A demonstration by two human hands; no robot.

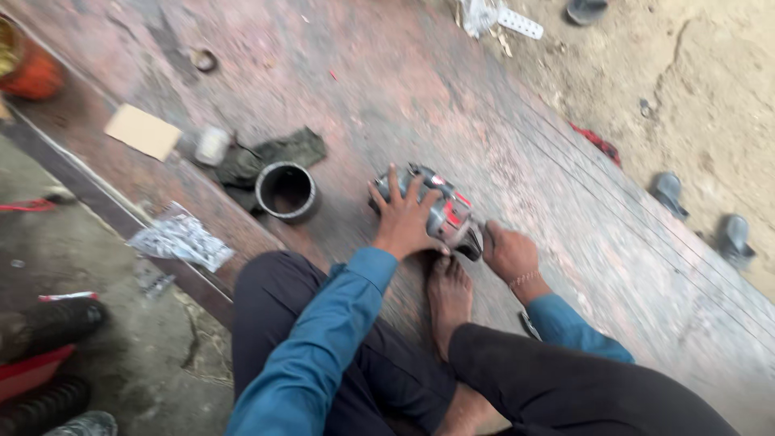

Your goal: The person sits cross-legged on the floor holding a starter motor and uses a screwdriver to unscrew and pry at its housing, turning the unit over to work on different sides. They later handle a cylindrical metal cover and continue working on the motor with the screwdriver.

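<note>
A grey and red power tool, shaped like an angle grinder, lies on the reddish floor slab in front of my crossed legs. My left hand rests flat on top of its body, fingers spread. My right hand is closed at the tool's dark front end; what it grips there is blurred. My bare foot sits just below the tool. Both sleeves are blue.
A short black metal ring or pipe section stands left of the tool, beside a dark rag, a small pale can and a cardboard piece. A clear bag of small parts lies at the slab's edge. Sandals rest on the dirt at right.
</note>
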